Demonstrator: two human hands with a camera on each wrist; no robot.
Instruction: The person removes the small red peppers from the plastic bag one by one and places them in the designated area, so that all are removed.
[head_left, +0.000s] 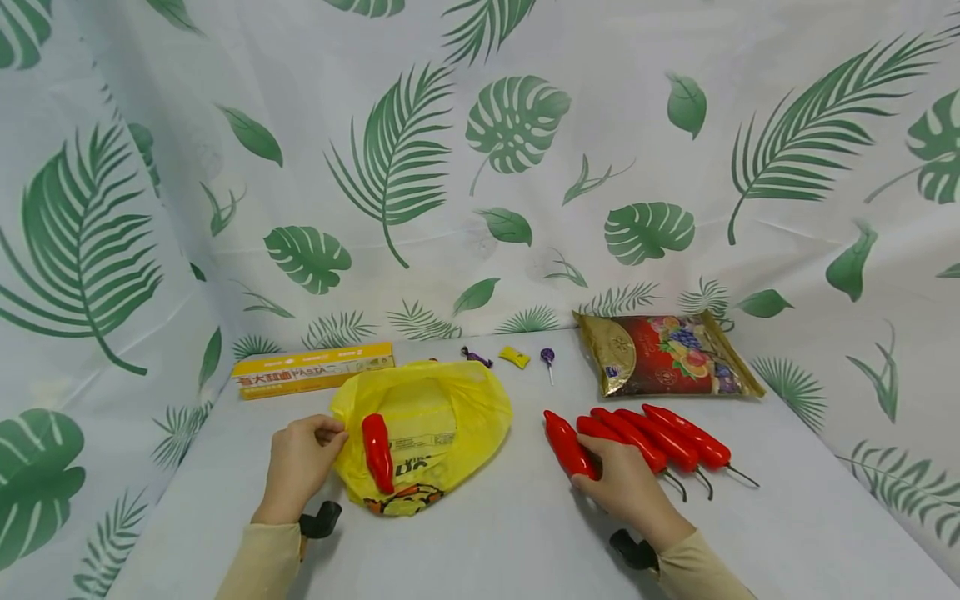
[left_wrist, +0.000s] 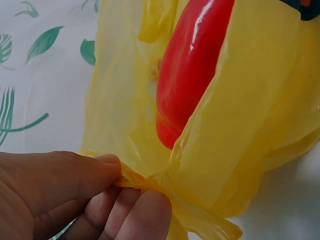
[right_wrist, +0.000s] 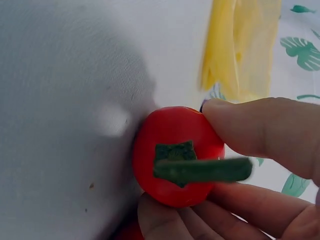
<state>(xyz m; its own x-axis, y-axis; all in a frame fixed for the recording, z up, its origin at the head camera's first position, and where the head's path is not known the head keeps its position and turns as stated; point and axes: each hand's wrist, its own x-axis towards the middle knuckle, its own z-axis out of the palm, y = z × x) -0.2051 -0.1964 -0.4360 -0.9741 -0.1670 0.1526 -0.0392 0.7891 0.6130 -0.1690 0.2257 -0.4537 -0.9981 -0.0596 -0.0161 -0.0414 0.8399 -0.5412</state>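
At the left, my left hand (head_left: 300, 458) pinches the edge of a yellow plastic bag (head_left: 480, 417) between thumb and fingers. The bag lies spread with its mouth open, and one red chili pepper (head_left: 378, 454) rests in it; the left wrist view shows this pepper (left_wrist: 192, 75) close beyond the fingertips. On the right, my right hand (head_left: 626, 483) grips another red chili pepper (head_left: 566, 442) by its stem end. Its green stem (right_wrist: 200, 170) points toward the right wrist camera. Several more red chili peppers (head_left: 693, 437) lie side by side just right of that hand, one partly hidden by it.
Behind the bag lies a yellow pasta box (head_left: 315, 371). A purple wrapped candy (head_left: 477, 357), a yellow candy (head_left: 514, 357) and a purple lollipop (head_left: 548, 358) are along the back. A red and gold packet (head_left: 667, 358) lies at back right, by the leaf-print cloth.
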